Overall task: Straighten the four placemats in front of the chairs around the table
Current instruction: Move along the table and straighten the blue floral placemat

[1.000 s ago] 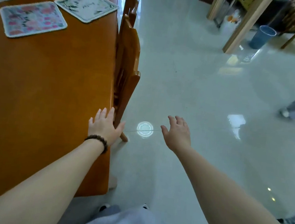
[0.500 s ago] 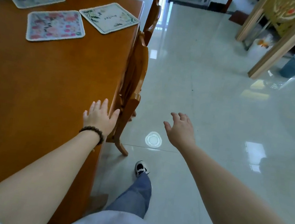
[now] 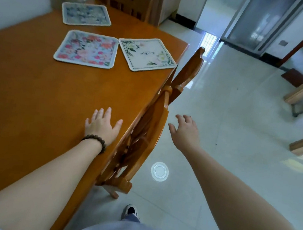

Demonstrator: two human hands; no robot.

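three placemats (image 3: 85, 49) far | chair (image 3: 144, 133) between spread empty hands

Only one piece of writing can be seen. It stands on the white placemat (image 3: 147, 54) with the flower corners, which lies at the far right side of the worktop (image 3: 35, 101). It is a short line of cursive script in the middle of the mat, upside down from this side. The letters are too small and blurred to read.
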